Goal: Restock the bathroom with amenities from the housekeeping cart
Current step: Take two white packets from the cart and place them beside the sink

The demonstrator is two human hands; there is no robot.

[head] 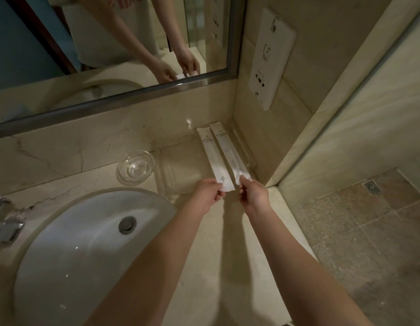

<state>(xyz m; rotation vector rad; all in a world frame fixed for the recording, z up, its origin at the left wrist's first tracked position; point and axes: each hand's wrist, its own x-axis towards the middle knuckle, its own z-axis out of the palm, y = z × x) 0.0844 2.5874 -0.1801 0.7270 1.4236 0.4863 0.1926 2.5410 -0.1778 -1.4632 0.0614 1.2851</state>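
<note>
Two long white packets lay side by side on the clear tray [171, 165] in the desk's [228, 231] far right corner, the left hand [207, 192] with fingers pinched on the left packet's [212, 158] near end, the right hand [252, 194] likewise pinching the right packet [229, 152].

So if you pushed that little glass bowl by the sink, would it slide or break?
The glass bowl would probably slide easily on the shiny stone counter. Clear glass likely chips or breaks if dropped. Low and wide, it probably won't tip.
</note>
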